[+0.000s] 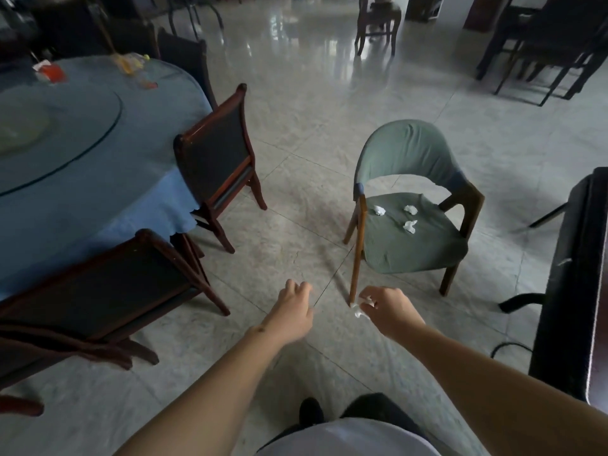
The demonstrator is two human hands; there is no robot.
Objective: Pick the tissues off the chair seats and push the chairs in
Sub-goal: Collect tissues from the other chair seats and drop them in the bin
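A green fabric-covered chair (411,245) stands out on the floor, away from the table, with three crumpled white tissues (409,226) lying on its seat. My right hand (386,309) hovers low in front of that chair, shut on a wad of white tissue (360,309). My left hand (294,311) reaches forward beside it, fingers loosely curled, holding nothing. Two dark wooden chairs, the nearer one (108,284) at lower left and the farther one (218,156), stand with their seats under the round table (82,153), which has a blue cloth.
A glass turntable (59,126) lies on the table, with a red packet (49,72) and yellow items at its far edge. A tall black object (572,291) stands at the right. More dark chairs stand at the back. Pale tile floor lies between the chairs.
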